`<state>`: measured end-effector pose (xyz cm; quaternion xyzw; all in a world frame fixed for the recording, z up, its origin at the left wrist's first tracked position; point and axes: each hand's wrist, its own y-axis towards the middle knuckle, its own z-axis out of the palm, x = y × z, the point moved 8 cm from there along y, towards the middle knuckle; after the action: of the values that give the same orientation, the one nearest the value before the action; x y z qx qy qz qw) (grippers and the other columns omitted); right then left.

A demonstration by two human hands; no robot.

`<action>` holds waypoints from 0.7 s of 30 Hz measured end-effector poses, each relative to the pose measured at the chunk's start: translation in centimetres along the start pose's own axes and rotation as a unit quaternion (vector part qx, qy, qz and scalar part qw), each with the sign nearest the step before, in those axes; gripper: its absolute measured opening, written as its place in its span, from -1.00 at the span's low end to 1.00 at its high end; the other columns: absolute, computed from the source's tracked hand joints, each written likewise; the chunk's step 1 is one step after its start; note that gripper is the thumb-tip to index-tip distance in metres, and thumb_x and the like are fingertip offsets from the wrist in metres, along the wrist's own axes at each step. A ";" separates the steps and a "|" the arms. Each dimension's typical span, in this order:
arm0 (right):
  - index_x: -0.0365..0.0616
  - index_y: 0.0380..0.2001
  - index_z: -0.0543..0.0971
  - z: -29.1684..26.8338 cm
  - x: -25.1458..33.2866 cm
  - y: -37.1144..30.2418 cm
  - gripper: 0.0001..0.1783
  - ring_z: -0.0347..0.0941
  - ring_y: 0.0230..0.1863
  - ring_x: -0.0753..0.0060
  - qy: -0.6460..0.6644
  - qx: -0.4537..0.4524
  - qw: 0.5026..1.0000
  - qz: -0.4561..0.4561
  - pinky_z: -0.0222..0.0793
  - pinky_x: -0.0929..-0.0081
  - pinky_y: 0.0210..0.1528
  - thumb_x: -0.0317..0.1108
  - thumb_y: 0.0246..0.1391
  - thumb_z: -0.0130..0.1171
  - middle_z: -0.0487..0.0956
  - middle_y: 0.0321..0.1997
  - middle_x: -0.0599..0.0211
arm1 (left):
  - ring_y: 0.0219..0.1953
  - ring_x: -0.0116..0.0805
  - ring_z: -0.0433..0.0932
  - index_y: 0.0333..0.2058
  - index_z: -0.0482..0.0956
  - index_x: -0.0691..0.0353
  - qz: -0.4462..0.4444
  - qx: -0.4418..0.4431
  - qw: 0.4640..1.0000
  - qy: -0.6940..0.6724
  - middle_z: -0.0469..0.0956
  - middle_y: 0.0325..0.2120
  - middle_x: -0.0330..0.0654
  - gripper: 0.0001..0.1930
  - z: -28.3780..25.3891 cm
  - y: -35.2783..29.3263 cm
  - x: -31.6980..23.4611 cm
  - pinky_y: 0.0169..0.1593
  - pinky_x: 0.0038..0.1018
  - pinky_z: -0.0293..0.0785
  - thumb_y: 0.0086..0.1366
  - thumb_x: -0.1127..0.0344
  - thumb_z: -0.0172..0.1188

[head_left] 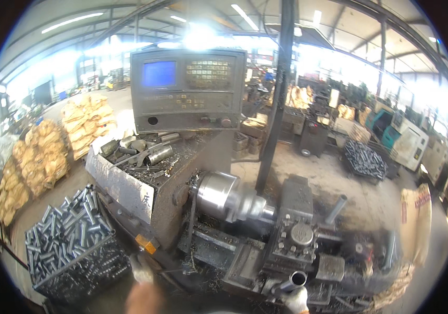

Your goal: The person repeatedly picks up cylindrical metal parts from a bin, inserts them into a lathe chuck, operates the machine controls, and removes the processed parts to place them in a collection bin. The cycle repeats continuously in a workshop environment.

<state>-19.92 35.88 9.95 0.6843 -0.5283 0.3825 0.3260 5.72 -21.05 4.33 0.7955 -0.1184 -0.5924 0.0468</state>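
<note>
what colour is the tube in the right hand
Silvery grey; the tube in the right hand shows best in the head view.

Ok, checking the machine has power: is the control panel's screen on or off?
On: the screen glows blue on the control panel.

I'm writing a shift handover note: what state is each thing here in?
Blue rectangular screen: lit.
Silver cylindrical metal chuck: whether it is turning, cannot tell.
Dark metal crate: heaped with grey metal tubes.
Bulging tan sacks: filled, piled up.
Grey hollow metal tube: held, open end showing.
White-gloved right hand: gripping that tube.
Pale-gloved left hand: blurred, grip unclear.
</note>
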 end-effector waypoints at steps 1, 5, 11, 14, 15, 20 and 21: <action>-0.16 -0.31 0.73 -0.1 -0.2 0.4 -0.76 0.73 -0.24 0.17 -0.114 0.021 0.992 -0.050 0.61 0.23 -0.16 -0.28 -0.01 0.49 0.78 -0.29 0.16 | 0.05 0.36 0.63 0.22 0.51 0.27 0.014 -0.012 0.999 0.041 0.62 0.08 0.29 -0.58 0.3 0.1 -1.0 0.13 -0.05 0.53 0.58 0.11 0.09; -0.12 -0.37 0.68 -3.6 -1.4 1.6 -0.78 0.61 -0.39 -0.14 -0.132 0.121 0.973 -0.146 0.49 0.03 -0.32 -0.20 0.12 0.38 0.67 -0.46 0.07 | -0.03 0.27 0.67 0.14 0.57 0.26 0.094 -0.043 0.978 0.179 0.65 -0.01 0.20 -0.65 1.1 2.8 -1.1 0.07 -0.05 0.58 0.55 0.18 0.14; -0.23 0.09 0.67 -13.0 3.1 6.9 -0.46 0.70 -0.08 -0.08 -0.205 0.068 0.959 -0.185 0.57 0.08 0.06 -0.14 0.12 0.46 0.75 -0.08 -0.13 | -0.36 -0.07 0.72 -0.22 0.72 0.36 -0.264 0.019 0.915 -0.304 0.71 -0.42 -0.10 -0.61 4.3 2.2 4.5 -0.20 -0.17 0.60 0.38 0.04 0.30; -0.31 -0.29 0.74 -14.9 4.9 10.1 -0.75 0.71 -0.26 0.22 -0.032 -0.018 0.999 -0.037 0.64 0.31 -0.10 -0.46 -0.11 0.44 0.75 -0.25 0.08 | -0.21 -0.13 0.70 -0.14 0.65 0.35 -0.122 0.083 0.983 -0.110 0.71 -0.31 -0.07 -0.58 8.6 -1.7 -2.3 -0.06 -0.25 0.60 0.46 0.01 0.25; -0.30 -0.24 0.74 -15.1 8.2 10.5 -0.74 0.75 -0.19 0.22 -0.107 -0.064 0.979 -0.160 0.64 0.34 -0.04 -0.43 -0.04 0.41 0.78 -0.24 0.11 | -0.08 -0.13 0.70 -0.02 0.65 0.32 -0.046 0.131 0.980 0.143 0.73 -0.17 -0.03 -0.59 11.4 -2.5 -5.2 0.06 -0.28 0.57 0.46 0.04 0.24; -0.30 -0.22 0.73 -14.2 13.1 12.2 -0.71 0.73 -0.08 -0.06 -0.135 -0.036 0.970 -0.198 0.62 0.24 0.04 -0.44 -0.06 0.49 0.75 -0.13 0.00 | 0.29 0.36 0.52 0.59 0.06 0.00 0.086 0.272 0.948 0.142 0.52 0.21 0.41 -0.13 23.6 -0.3 -15.0 0.32 0.00 0.45 0.43 -0.13 0.16; -0.31 -0.18 0.73 -14.5 13.0 12.6 -0.68 0.73 -0.05 -0.06 -0.128 -0.024 0.978 -0.161 0.62 0.24 0.08 -0.43 -0.04 0.48 0.75 -0.10 -0.01 | 0.28 0.37 0.52 0.58 0.10 0.00 0.086 0.295 0.935 0.178 0.54 0.23 0.36 -0.15 25.1 0.3 -15.5 0.34 0.00 0.44 0.45 -0.18 0.14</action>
<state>-32.83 39.14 28.89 0.7958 -0.4576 0.2214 0.3290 -22.48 -15.87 11.45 0.8527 -0.3458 -0.3731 -0.1192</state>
